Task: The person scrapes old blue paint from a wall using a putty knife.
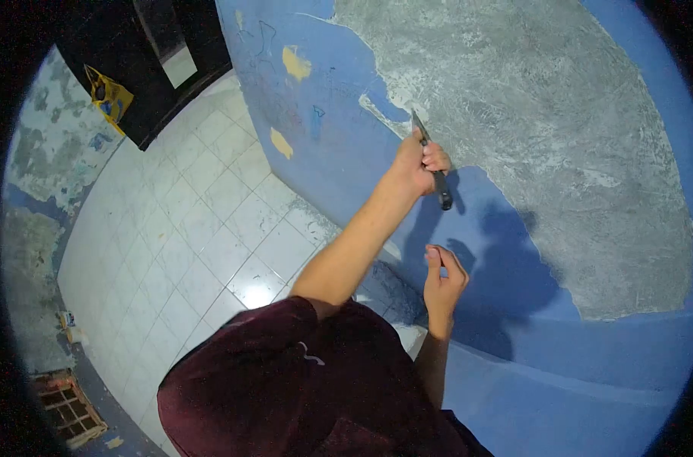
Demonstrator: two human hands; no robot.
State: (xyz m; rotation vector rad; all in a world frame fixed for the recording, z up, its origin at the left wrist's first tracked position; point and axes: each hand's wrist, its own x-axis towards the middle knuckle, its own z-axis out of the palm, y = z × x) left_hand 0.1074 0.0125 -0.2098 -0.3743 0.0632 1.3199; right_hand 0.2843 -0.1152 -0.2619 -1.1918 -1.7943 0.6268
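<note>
My left hand (422, 164) is closed round the black handle of a knife (442, 192). The narrow blade points up and away from me, its tip at the ragged border where blue paint (339, 145) meets a bare grey patch (529, 114) of the wall. Lower down, my right hand (445, 280) hovers in front of the blue wall with its fingers loosely curled. Nothing shows between its thumb and fingers. Pale scraped plaster (399, 95) lies around the blade tip.
White floor tiles (186, 198) stretch to the left, with dark flakes along the wall's foot. A yellow bag (112, 99) hangs beside a dark doorway. Small objects (71, 326) stand by the far left wall, near a grid-like frame (68, 407). A blue ledge (559, 381) runs along the lower right.
</note>
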